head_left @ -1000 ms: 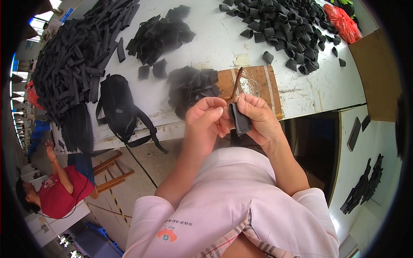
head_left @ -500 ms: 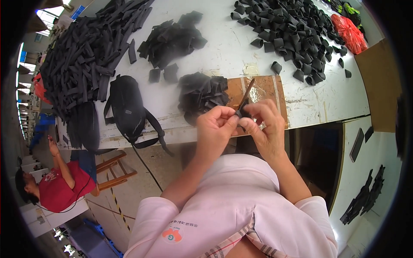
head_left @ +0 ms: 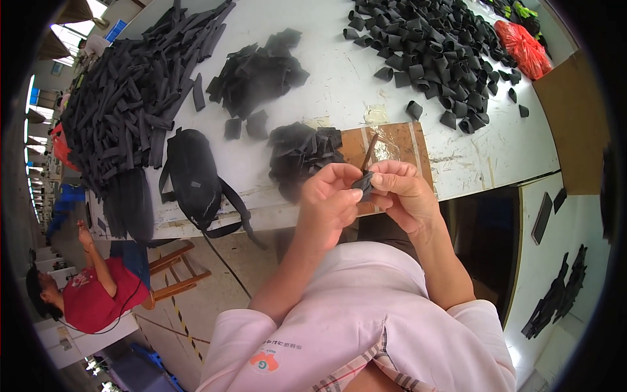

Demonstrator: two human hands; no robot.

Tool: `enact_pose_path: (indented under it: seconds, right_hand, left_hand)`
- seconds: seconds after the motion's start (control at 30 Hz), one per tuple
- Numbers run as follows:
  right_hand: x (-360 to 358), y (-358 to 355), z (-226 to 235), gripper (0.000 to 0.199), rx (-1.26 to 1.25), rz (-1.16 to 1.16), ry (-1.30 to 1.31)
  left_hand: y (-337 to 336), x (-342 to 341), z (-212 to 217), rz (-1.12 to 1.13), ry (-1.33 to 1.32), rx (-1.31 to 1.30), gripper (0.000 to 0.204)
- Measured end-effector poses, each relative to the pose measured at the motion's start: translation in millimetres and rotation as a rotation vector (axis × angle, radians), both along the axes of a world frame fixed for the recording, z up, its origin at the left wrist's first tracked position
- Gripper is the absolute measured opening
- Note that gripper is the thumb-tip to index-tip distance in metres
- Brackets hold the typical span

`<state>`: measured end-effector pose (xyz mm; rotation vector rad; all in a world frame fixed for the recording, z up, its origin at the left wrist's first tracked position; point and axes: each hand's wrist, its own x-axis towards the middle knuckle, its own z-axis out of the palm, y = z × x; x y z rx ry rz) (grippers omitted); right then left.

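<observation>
Left hand (head_left: 328, 201) and right hand (head_left: 406, 194) both pinching 1 small black fabric piece (head_left: 362, 186), thumbs against fingers; tilted brown stick (head_left: 371, 150) just beyond, over brown board (head_left: 410, 138)

The tabletop (head_left: 330, 65) is bright; haze softens left-centre; edges bend, darkening.
</observation>
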<state>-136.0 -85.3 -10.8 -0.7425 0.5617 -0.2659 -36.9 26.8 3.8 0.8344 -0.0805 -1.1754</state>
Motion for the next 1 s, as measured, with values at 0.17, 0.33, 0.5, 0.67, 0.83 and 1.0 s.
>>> enact_pose_path:
  seconds: [0.17,0.33,0.5,0.67,0.83,1.0]
  right_hand:
    - [2.6,5.1,18.2,0.014,0.212,0.062,-0.137]
    - [13.8,-20.2,54.0,0.022,-0.306,0.137,-0.078]
    - [31.0,-38.5,22.4,0.028,-0.249,0.207,-0.066]
    - [22.0,-36.3,24.4,0.026,-0.787,0.061,0.017]
    - [14.1,-18.8,34.3,0.023,-1.253,-0.275,-0.013]
    - [17.9,-12.2,36.1,0.035,-1.682,-0.372,-0.073]
  left_hand:
    - [-11.9,-15.6,-4.3,0.441,-0.977,0.136,0.009]
    - [-20.7,18.4,23.1,0.007,0.292,-0.364,0.018]
    - [-26.7,30.1,-13.7,-0.055,0.441,-0.376,0.025]
    - [-37.4,4.0,13.8,0.335,-0.679,-0.131,0.032]
    - [-42.3,25.8,15.1,0.242,-1.326,-0.197,0.015]
    - [-39.8,21.7,14.3,0.249,-0.838,-0.244,0.007]
